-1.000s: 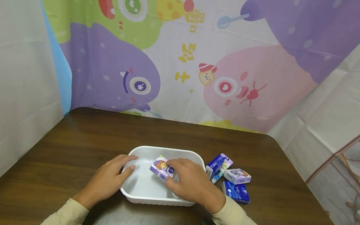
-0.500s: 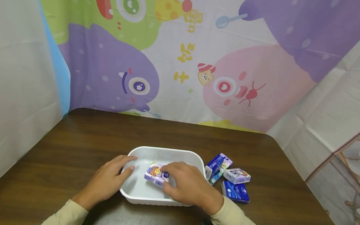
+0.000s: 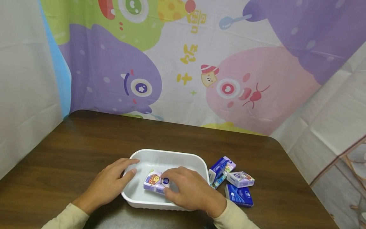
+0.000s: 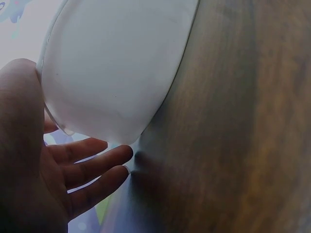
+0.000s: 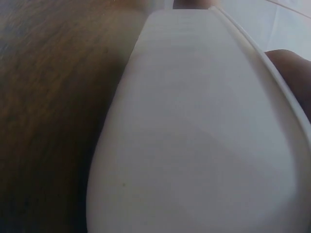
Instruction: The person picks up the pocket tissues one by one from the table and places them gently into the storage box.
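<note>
My right hand (image 3: 191, 189) reaches over the right side of a white plastic tray (image 3: 154, 205). Between thumb and fingers it holds a purple-and-white pocket tissue pack (image 3: 154, 181) with a cartoon print, inside the tray and slightly tilted. Whether the pack touches the tray floor is hard to tell. At the tray's left end rests my left hand (image 3: 114, 181), its thumb and forefinger reaching over the rim. The left wrist view shows this hand's other fingers (image 4: 97, 167) loosely extended along the outer wall. In the right wrist view the tray's outer side (image 5: 204, 121) hides the pack.
Right of the tray lie several more tissue packs: a blue one (image 3: 240, 195), a purple-and-white one (image 3: 240, 179), and another blue one (image 3: 219, 168) leaning among others. The dark wooden table (image 3: 94, 136) meets a cartoon-printed cloth (image 3: 183, 105) at the back.
My right hand has moved a little left and lower inside the tray with the tissue pack, which has turned to lie flatter. The left hand stays in place.
</note>
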Available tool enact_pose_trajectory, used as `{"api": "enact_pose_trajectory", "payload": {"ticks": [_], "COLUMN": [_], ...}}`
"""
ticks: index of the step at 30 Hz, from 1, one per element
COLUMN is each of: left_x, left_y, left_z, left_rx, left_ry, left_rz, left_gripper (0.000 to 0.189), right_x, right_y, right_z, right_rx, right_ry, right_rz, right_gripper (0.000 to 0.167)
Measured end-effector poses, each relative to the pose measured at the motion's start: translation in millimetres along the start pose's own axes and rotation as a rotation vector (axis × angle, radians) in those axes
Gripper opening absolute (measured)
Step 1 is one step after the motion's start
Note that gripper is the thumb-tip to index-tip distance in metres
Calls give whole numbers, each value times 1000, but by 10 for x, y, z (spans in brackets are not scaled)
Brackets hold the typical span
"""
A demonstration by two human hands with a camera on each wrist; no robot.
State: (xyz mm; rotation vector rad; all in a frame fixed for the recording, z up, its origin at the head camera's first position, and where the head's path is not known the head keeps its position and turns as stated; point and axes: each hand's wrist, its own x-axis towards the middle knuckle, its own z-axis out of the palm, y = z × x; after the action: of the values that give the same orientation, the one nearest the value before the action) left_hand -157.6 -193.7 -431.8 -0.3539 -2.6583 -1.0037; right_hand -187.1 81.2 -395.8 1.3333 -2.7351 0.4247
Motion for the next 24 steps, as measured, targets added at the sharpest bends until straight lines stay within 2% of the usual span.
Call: {"api": "enact_pose_trajectory", "payload": {"ticks": [14, 24], "left_x": [-1, 2], "left_y": [-5, -6], "left_z": [-8, -1], "left_rx": [-8, -3], "left_ry": [-10, -11], "left_rz": [-15, -14], "left_gripper": [33, 32], "right_x": [6, 10], "right_y": [49, 59], "right_z": [26, 14], "right_rx": [62, 67], "right_ry": [-45, -76], "right_rz": [-54, -72], "right_gripper": [39, 40]}}
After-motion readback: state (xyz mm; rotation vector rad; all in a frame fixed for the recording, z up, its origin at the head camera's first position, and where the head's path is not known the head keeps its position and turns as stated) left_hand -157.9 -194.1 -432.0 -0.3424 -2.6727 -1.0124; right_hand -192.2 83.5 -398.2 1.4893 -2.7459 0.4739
